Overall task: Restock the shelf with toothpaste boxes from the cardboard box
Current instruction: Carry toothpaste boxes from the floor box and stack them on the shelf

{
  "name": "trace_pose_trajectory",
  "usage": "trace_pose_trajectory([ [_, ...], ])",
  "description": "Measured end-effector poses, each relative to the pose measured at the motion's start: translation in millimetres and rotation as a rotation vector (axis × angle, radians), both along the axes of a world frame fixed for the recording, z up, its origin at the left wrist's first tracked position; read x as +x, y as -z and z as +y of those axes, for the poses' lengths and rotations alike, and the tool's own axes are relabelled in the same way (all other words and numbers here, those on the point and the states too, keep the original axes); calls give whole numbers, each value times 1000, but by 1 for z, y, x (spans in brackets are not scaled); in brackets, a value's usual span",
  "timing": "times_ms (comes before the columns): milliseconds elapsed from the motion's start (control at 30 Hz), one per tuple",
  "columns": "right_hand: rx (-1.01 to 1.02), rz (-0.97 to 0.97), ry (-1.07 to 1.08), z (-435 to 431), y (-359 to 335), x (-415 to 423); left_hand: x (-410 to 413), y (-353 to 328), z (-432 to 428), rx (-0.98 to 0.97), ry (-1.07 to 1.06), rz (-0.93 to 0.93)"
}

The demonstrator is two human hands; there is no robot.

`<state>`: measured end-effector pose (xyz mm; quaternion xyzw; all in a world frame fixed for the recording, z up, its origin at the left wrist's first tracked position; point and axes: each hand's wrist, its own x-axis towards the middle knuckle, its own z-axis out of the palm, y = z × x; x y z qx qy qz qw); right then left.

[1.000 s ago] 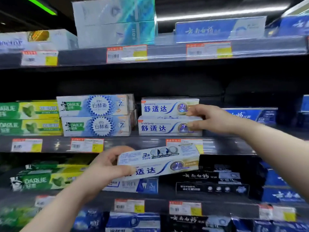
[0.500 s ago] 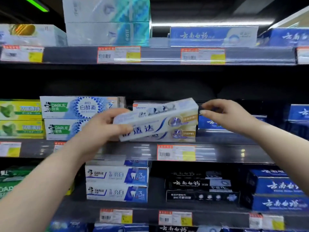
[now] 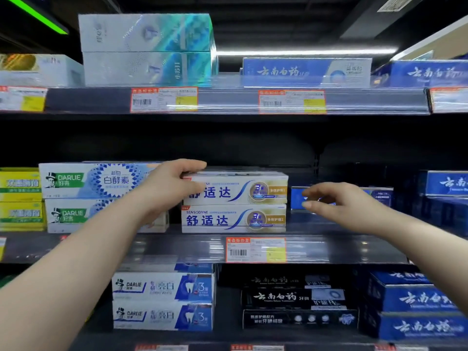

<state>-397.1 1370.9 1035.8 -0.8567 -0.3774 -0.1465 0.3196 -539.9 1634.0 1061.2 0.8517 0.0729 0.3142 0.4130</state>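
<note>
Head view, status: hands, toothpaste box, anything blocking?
Left hand grips top toothpaste box at left end. Box level on lower box. Right hand open, empty, right of stack. Nothing blocking.

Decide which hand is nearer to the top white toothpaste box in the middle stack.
Left. The left hand grips the top box at its left end. The right hand hovers open past the box's right end, touching nothing.

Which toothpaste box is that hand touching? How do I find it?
Look at the middle shelf. At its centre lies a white-and-gold Sensodyne box with a twin stacked on it. You want that upper box, whose left end the left hand grips.
</note>
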Motion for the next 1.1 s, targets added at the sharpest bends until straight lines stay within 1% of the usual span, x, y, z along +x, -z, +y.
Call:
trace_pose_trajectory([
  [67, -28, 6, -17, 8, 1, -5, 1, 4, -4, 118, -90, -31],
  [133, -57, 15, -31, 16, 1, -9, 1, 11, -7, 142, -109, -28],
  [200, -81, 17, -66, 24, 1, -12, -2, 20, -11, 98, -114, 12],
  [267, -80, 16, -97, 30, 2, -14, -6, 29, -13, 26, -74, 34],
  [333, -74, 4, -79, 35, 4, -17, -7, 38, -12, -42, -47, 44],
  [467, -33, -71, -15, 37, 8, -24, -10, 44, -12, -99, -85, 64],
  [600, -28, -116, 36, 38, 10, -30, -14, 41, -14, -108, -59, 56],
  [800, -7, -61, 59, 39, 9, -30, -19, 39, -14, -57, -46, 40],
  [900, -3, -54, 50, 40, 9, -30, -20, 40, -14, -70, -45, -6],
  [1100, -1, -59, 50, 42, 9, -28, -24, 39, -14, -24, -82, -6],
])
